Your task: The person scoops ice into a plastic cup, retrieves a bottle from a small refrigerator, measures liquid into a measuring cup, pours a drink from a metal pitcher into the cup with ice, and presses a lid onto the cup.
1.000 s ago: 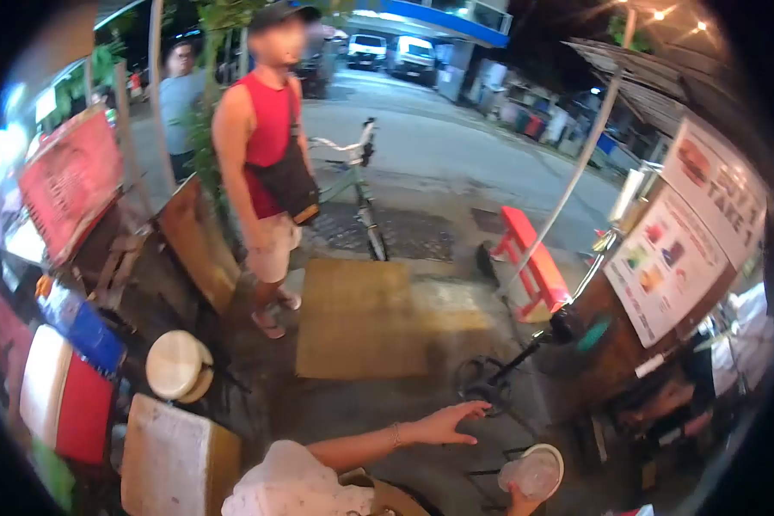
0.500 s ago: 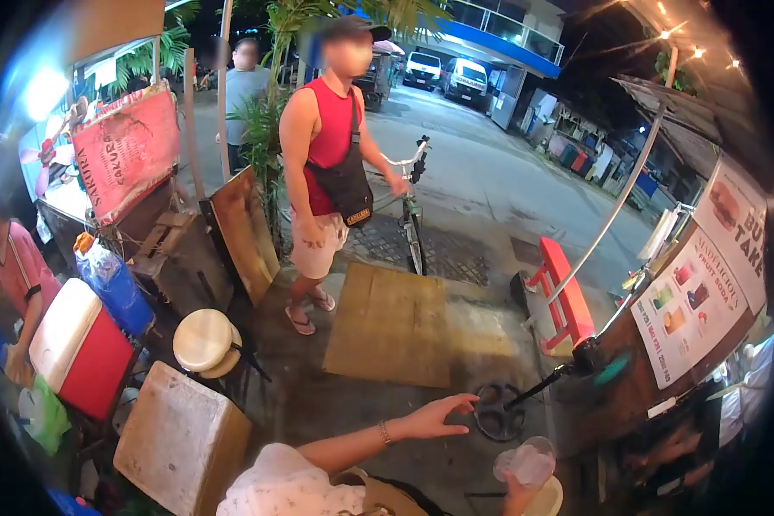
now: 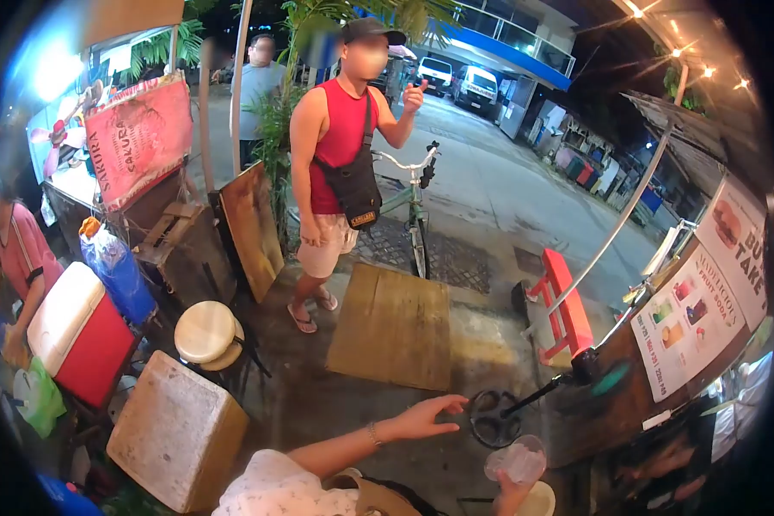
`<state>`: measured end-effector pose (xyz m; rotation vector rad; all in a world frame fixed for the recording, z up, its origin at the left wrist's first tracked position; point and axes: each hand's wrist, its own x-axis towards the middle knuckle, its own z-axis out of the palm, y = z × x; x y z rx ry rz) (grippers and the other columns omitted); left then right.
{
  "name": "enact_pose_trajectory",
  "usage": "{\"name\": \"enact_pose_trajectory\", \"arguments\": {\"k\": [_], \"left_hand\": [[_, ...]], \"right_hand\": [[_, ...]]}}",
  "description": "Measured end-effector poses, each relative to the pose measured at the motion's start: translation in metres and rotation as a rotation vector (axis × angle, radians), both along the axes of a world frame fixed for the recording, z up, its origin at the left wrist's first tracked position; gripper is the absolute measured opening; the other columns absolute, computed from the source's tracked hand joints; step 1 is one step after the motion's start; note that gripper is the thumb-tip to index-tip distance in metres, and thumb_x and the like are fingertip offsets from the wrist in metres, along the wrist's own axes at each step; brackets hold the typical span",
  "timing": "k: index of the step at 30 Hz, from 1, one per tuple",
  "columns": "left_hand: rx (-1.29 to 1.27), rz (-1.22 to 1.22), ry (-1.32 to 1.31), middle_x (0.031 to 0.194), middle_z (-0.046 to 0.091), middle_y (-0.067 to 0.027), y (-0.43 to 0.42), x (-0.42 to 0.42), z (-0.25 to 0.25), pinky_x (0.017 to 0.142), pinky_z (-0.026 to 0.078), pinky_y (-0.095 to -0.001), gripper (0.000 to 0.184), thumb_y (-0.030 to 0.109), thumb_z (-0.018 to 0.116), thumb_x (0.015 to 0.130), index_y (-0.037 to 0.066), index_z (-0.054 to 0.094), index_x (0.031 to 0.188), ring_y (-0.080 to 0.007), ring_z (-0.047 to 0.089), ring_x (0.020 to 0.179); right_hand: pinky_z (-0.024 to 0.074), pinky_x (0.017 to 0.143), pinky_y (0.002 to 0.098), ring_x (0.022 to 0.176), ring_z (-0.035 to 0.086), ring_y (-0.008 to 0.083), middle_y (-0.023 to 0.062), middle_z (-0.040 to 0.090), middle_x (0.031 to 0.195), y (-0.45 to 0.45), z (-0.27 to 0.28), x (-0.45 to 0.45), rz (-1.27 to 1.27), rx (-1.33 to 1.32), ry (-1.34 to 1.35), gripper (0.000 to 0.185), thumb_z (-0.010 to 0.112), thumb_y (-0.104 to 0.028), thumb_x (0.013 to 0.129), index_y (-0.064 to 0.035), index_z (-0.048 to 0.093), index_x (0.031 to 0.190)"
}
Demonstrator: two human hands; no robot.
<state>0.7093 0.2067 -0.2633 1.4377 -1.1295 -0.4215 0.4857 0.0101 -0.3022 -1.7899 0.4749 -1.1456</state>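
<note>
My left hand is held out in the air at the lower middle, a bracelet on its wrist. Its fingers are apart and nothing is in them. Near its fingertips is a black, round, spoked base on the ground with a dark pole. At the bottom, my right hand grips a clear plastic cup; what the cup contains is hard to make out. Only part of that hand shows. The two hands are apart.
A person in a red sleeveless top stands ahead beside a bicycle. Around me are a wooden board, a red bench, a stool, a worn box and a red-and-white cooler. Another person is at left.
The person in red has raised one hand with a finger up. My left hand has shifted slightly left, its fingers a little lower. The cup stays in my right hand.
</note>
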Motion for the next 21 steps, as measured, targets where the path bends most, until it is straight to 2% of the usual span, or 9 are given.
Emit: {"name": "enact_pose_trajectory", "arguments": {"k": [13, 18, 20, 21], "left_hand": [[0.006, 0.009, 0.009, 0.106, 0.056, -0.0074, 0.009, -0.006, 0.001, 0.089, 0.04, -0.0341, 0.053, 0.024, 0.062, 0.081, 0.008, 0.039, 0.125, -0.0188, 0.052, 0.101], [0.083, -0.016, 0.037, 0.108, 0.057, -0.0072, 0.0, -0.014, 0.002, 0.088, 0.041, -0.0334, 0.056, 0.022, 0.065, 0.078, 0.007, 0.039, 0.126, -0.0176, 0.052, 0.104], [0.091, -0.094, -0.014, 0.114, 0.053, -0.0115, -0.018, -0.019, -0.002, 0.092, 0.038, -0.0367, 0.064, 0.033, 0.068, 0.074, 0.007, 0.039, 0.126, -0.025, 0.049, 0.109], [0.089, -0.234, -0.041, 0.114, 0.053, -0.0115, -0.035, -0.025, 0.0, 0.092, 0.038, -0.0367, 0.064, 0.033, 0.068, 0.074, 0.007, 0.039, 0.126, -0.025, 0.049, 0.109]], "right_hand": [[0.0355, 0.093, 0.0389, 0.108, 0.043, 0.0246, 0.0111, 0.04, 0.12, 0.001, 0.002, 0.001, 0.05, -0.011, 0.004, 0.096, 0.085, -0.029, 0.049, -0.0004, 0.031, 0.123], [0.0359, 0.092, 0.0389, 0.107, 0.043, 0.0247, 0.0112, 0.04, 0.12, 0.007, 0.007, -0.009, 0.079, -0.073, -0.013, 0.096, 0.085, -0.029, 0.049, -0.0001, 0.031, 0.123], [0.0365, 0.093, 0.0377, 0.109, 0.043, 0.024, 0.01, 0.041, 0.119, 0.013, 0.025, -0.023, 0.022, 0.115, 0.058, 0.094, 0.086, -0.026, 0.048, -0.0024, 0.033, 0.123], [0.0372, 0.093, 0.0364, 0.109, 0.043, 0.0229, 0.009, 0.042, 0.118, 0.012, 0.023, -0.029, -0.077, 0.066, 0.09, 0.094, 0.086, -0.023, 0.049, -0.0038, 0.032, 0.123]]}}
